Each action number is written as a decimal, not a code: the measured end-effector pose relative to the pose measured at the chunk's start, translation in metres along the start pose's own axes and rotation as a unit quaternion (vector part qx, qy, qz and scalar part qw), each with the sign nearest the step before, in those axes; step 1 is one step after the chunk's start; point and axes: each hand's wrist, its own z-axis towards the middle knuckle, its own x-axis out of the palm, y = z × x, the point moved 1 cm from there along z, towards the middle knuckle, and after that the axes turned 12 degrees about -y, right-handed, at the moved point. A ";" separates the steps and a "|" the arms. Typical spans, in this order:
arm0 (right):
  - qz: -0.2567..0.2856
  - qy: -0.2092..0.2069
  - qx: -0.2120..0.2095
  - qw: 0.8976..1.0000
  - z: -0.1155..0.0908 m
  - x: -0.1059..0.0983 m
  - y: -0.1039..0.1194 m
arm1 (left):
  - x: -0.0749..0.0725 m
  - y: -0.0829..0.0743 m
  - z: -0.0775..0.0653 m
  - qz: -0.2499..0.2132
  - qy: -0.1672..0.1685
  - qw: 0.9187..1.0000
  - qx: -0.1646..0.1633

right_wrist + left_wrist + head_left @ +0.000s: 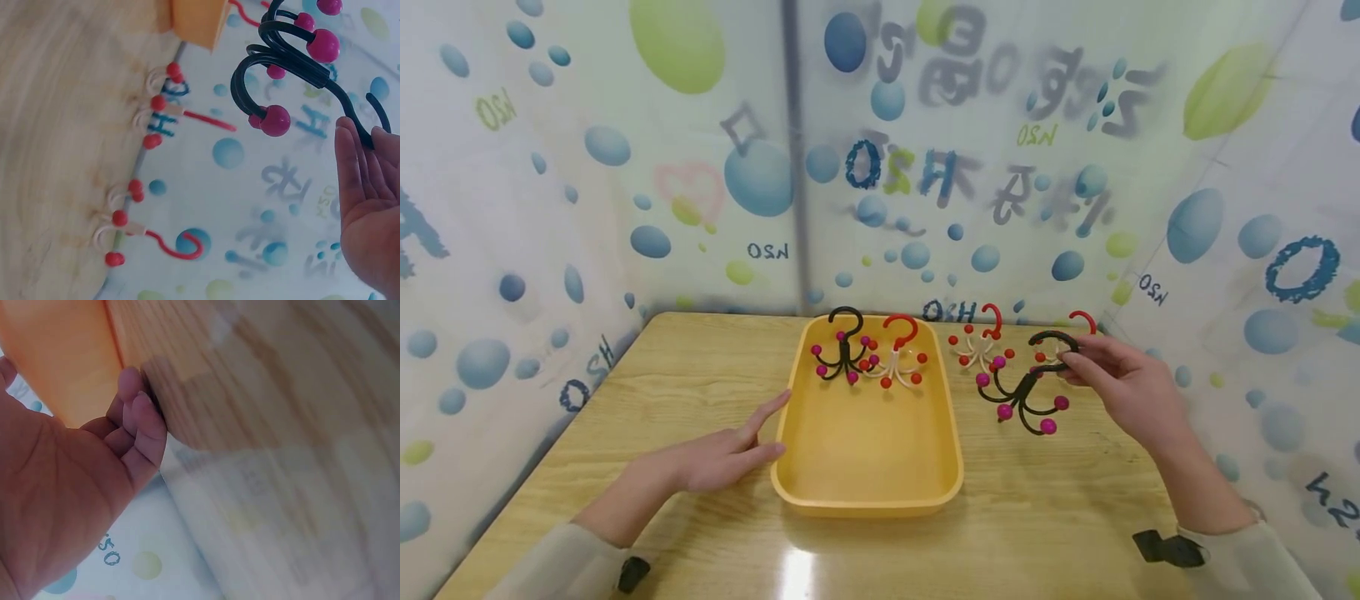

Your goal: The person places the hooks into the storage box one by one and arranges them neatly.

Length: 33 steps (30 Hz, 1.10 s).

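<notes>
My right hand (1138,396) pinches the hook of a black multi-arm hanger (1026,387) with pink ball tips, held over the table right of the yellow tray (867,507). In the right wrist view the thumb and fingertips meet at the hook of this hanger (294,65). My left hand (718,460) touches the tray's left side, index finger stretched to the rim and thumb lower along it. Inside the tray's far end are another black hanger (845,357) with pink balls and a white hanger (894,364) with a red hook and red balls.
Right of the tray, one white hanger (979,353) with a red hook stands at the table's far edge. A second white hanger (134,229) is farther right, partly hidden behind my right hand in the head view. Patterned curtains (715,275) enclose the wooden table (700,358).
</notes>
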 end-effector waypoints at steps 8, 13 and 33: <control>0.034 0.022 -0.034 0.999 0.010 0.031 0.032 | -0.001 0.000 0.001 -0.002 0.004 1.000 -0.002; 0.047 0.039 -0.048 0.997 0.016 0.056 0.047 | -0.002 -0.001 0.001 -0.003 0.010 1.000 -0.014; 0.069 0.167 -0.015 0.983 0.028 0.167 0.086 | 0.001 0.001 0.000 -0.006 0.009 1.000 -0.026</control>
